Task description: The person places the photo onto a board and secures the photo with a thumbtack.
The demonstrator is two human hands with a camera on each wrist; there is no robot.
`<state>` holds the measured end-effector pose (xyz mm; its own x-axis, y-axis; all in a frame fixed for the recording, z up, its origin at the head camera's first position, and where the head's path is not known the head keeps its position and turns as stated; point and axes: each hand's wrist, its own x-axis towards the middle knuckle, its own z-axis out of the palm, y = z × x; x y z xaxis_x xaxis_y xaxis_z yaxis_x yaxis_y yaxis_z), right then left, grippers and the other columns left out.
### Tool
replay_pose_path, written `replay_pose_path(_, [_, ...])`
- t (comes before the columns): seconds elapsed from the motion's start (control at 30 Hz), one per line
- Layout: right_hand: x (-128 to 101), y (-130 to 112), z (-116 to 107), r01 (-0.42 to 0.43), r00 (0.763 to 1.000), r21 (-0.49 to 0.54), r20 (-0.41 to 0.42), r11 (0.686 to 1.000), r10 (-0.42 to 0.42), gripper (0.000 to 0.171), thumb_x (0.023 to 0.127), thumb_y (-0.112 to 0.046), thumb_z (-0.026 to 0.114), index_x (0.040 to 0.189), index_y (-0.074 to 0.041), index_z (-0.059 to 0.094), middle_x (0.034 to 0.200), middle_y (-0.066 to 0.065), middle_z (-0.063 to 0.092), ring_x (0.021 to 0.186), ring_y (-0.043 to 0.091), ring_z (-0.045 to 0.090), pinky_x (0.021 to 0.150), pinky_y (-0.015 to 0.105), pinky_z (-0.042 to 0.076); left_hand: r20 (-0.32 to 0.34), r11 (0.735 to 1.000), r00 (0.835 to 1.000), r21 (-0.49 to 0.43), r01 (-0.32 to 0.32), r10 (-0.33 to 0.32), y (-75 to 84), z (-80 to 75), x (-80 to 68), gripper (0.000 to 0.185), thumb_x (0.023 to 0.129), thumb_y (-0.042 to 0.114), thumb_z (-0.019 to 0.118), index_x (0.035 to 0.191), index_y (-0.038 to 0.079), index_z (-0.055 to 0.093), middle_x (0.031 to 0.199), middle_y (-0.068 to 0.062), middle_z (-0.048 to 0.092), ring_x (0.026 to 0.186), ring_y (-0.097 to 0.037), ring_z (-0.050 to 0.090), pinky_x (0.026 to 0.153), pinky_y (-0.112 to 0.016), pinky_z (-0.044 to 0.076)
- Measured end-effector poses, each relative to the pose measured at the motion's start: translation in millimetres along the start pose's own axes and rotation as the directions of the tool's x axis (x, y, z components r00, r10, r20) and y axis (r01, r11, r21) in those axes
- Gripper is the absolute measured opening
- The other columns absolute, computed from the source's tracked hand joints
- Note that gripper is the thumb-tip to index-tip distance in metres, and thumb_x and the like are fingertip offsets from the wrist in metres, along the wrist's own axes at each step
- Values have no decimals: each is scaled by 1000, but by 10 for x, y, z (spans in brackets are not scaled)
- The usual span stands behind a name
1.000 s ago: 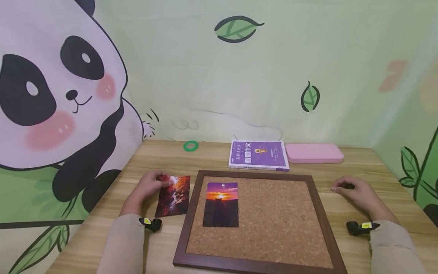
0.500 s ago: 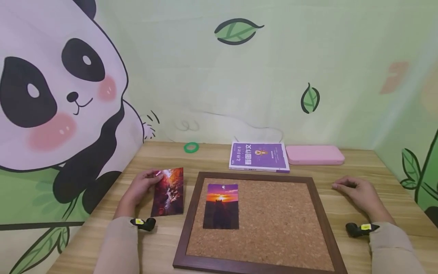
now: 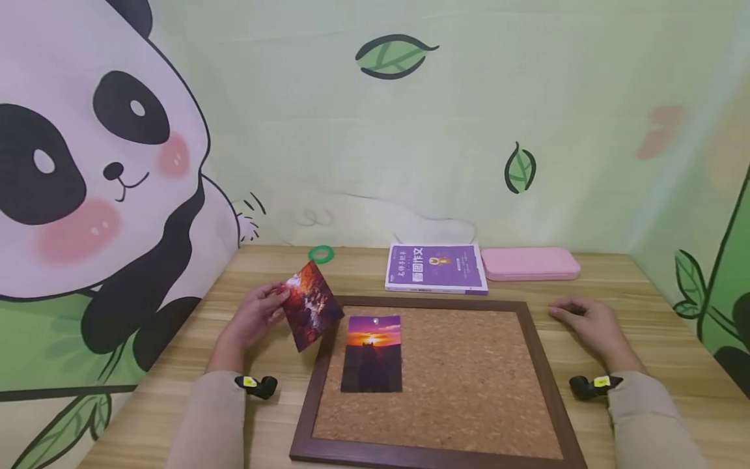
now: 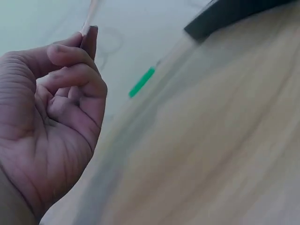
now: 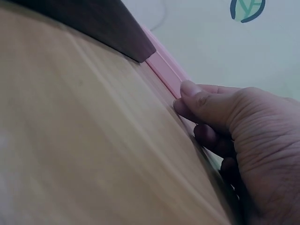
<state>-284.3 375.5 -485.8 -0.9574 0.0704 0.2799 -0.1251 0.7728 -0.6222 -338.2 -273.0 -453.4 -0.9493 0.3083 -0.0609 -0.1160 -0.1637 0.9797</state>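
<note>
**Red card lifted at board's edge: slip risk at a one-corner pinch**

The left hand [image 3: 256, 317] pinches the red card [image 3: 311, 305] by one corner, thumb against curled fingers; the card is clear of the bench [image 3: 275, 423] and tilted, its far edge over the frame of the cork board [image 3: 457, 384].

Risks, judged:
- The pinch is at one corner only; the card could swivel or slip free.
- Just beyond the grip, the card's low corner could catch the frame or nudge the sunset card [image 3: 372, 353] pinned there.

The right hand [image 3: 586, 321] rests on the bench, fingers loosely curled, holding nothing.

Hard to make out: the left wrist view shows only the card's edge; no spare pin is visible; the right wrist view is blurred.
</note>
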Motion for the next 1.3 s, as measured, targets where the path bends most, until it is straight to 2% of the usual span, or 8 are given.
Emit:
replay_pose_path(0.13, [25,-3,33,-6,1000,-8,12,1000,6,36,93,-43,60,103,-10,71,105,15,72,94,10,62,82,36,47,56,985,998,169,-35,26,118,304,111,26,96,11,58,121,16,53,94,7,61,67,-5,51,62,-20,45])
replay_pose_path(0.27, [33,10,38,-23,1000,9,20,1000,22,38,94,-43,59,106,-9,71,108,16,71,105,31,62,86,48,47,118,930,992,358,-84,44,324,774,170,36,94,17,63,127,17,49,96,0,57,63,-11,47,58,-24,41])
replay_pose_path(0.47, [51,2,27,-17,1000,-13,-2,1000,17,35,94,-41,60,105,-9,71,103,14,73,89,5,59,80,32,45,240,853,970,499,-151,31,404,1606,267,34,92,18,65,124,20,53,93,-7,60,66,-16,54,56,-28,45])
replay_pose_path(0.6, [52,9,31,-19,1000,-11,6,1000,19,35,94,-41,61,105,-10,71,102,13,73,87,1,57,79,31,45,329,840,944,513,-177,-2,223,2111,333,32,92,15,64,122,20,54,84,-7,58,60,-16,52,54,-31,46])
replay_pose_path(0.7, [49,18,34,-22,1000,-10,12,1000,23,35,94,-42,60,105,-10,71,102,13,73,92,9,60,81,36,45,327,811,945,551,-197,8,24,2355,396,32,92,15,65,121,21,55,81,-5,58,57,-15,53,52,-32,47])
replay_pose_path(0.77, [49,25,32,-26,1000,-10,11,1000,26,36,94,-42,60,105,-10,71,103,13,73,94,14,61,82,37,46,311,768,948,593,-243,60,-118,2432,451,31,91,14,66,119,18,56,82,-5,61,60,-14,55,53,-31,48])
replay_pose_path(1.0, [24,7,41,-43,999,8,22,999,43,38,94,-44,58,107,-10,70,105,15,72,100,28,64,83,42,47,222,507,959,815,-282,177,-463,2325,559,31,87,26,71,117,21,63,88,2,64,75,-11,57,65,-26,46])
replay_pose_path(1.3, [14,-37,15,-57,998,18,36,998,56,40,95,-44,57,109,-8,69,109,17,71,107,37,62,87,51,46,208,478,965,839,-261,162,-472,2292,569,29,87,29,71,115,23,64,88,4,65,75,-10,57,66,-24,45])
